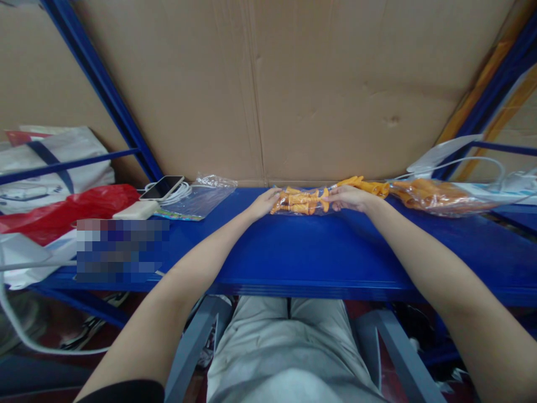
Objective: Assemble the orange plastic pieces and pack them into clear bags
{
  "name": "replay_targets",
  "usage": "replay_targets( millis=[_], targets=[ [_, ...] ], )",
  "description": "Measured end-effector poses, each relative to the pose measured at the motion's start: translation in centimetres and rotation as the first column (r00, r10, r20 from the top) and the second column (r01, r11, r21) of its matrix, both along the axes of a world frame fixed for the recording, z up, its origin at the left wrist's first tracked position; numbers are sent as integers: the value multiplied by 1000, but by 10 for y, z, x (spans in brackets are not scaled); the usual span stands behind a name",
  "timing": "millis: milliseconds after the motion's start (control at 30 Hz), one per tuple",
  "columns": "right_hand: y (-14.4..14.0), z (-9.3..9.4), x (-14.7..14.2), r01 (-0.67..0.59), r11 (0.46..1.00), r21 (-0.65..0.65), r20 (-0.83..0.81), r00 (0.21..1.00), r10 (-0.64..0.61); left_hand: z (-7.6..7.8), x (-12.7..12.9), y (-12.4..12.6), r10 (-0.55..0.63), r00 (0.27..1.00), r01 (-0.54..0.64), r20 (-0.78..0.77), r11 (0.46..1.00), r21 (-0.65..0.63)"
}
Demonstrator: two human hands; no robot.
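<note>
A clear plastic bag (300, 201) with orange pieces inside lies across the far part of the blue shelf board, between my two hands. I cannot make out what kind of pieces they are. At its left end, my left hand (267, 202) grips the bag with bent fingers. My right hand (349, 198) pinches the right end, thumb and fingers around the edge. Just behind that hand sit loose orange pieces (371, 186). Farther right rests another clear bag (436, 197) filled with orange items.
Cardboard (293, 89) walls the back of the blue shelf (293, 257). To the left are a phone (163, 188), a coiled white cable (178, 194), a clear plastic sleeve (207, 198), a red bag (96, 204) and a white tote (54, 162). Blue posts (100, 84) frame both sides.
</note>
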State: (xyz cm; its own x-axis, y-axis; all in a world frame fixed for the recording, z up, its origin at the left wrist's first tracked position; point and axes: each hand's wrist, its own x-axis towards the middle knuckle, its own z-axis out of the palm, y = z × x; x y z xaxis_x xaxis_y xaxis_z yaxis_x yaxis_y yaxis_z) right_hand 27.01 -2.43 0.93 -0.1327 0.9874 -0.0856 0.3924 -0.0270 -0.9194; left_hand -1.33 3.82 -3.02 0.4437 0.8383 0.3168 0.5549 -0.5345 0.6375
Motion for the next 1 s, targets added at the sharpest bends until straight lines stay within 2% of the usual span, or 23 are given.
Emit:
replay_targets(
  millis=[100, 200, 400, 567, 733, 833, 933, 1000],
  targets=[
    [2, 0, 0, 13, 993, -120, -103, 994, -25, -3, 1, 4, 14, 999, -14, 33, 1000, -4],
    [3, -1, -2, -27, 979, -203, -181, 983, -11, -5, 1, 7, 14, 996, -13, 85, 1000, -9],
    [3, -5, -11, -20, 983, -183, -350, 936, -47, -8, -1, 9, 27, 987, -23, 159, 999, -30],
    [5, -12, -22, 2, 984, -180, -387, 919, -73, -11, -1, 10, 11, 976, -8, 219, 1000, -13],
    [5, -15, -29, -74, 988, -133, -325, 945, 27, -11, -1, 10, 16, 989, -22, 150, 999, 37],
    [6, -17, -28, -43, 994, -101, -198, 980, 22, -8, 0, 8, -23, 997, 10, 78, 988, 157],
    [5, -18, -26, -2, 997, -74, -38, 999, -1, -5, 1, 5, -45, 999, 52, -29, 950, 307],
    [1, -15, -27, 31, 999, -37, 57, 998, -28, -3, 1, 3, -34, 995, 67, -97, 929, 363]
  ],
)
